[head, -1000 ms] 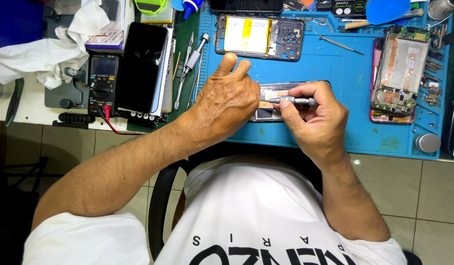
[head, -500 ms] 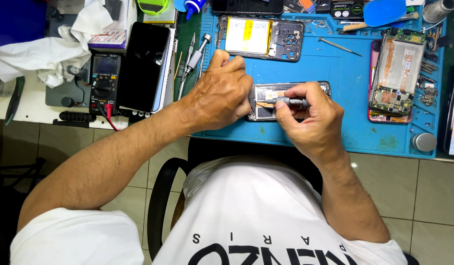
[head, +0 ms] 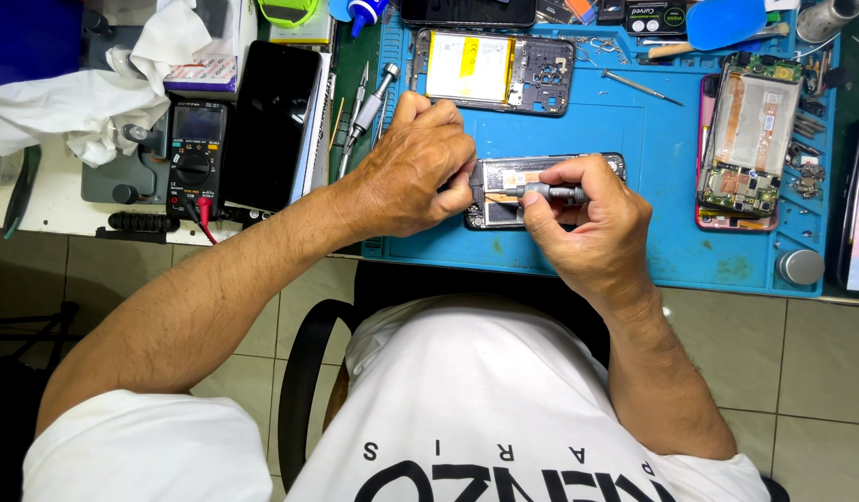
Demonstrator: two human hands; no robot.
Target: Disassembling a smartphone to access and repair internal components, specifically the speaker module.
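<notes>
**Two hands on an opened phone at the repair mat**

The right hand (head: 592,228) pinches a slim grey screwdriver (head: 548,192) between thumb and fingertips, its shaft lying almost flat over the opened phone (head: 504,191), probably so the tip can reach a small screw near the phone's left half; the tip itself is hidden. The left hand (head: 418,165) curls over the phone's left end, fingers pressed together and bent onto its edge, seemingly to keep the light frame from sliding under the tool.

The phone lies flat, back off, on the blue work mat (head: 662,251), near the mat's front edge and close to the body, where both forearms can steady themselves.

Just beyond the phone, toward the mat's far edge, lies a second phone frame with a pale battery (head: 490,74). To the phone's right, well apart, a third opened phone with copper-coloured shielding (head: 750,139) sits among small loose parts, and a small round metal tin (head: 801,267) stands at the mat's right front corner. Off the mat, to the phone's left, are spare screwdrivers (head: 369,107), a dark phone screen (head: 273,125), a multimeter (head: 195,158) with red and black leads, and a crumpled white cloth (head: 85,102), all within reach but outside the working space.
</notes>
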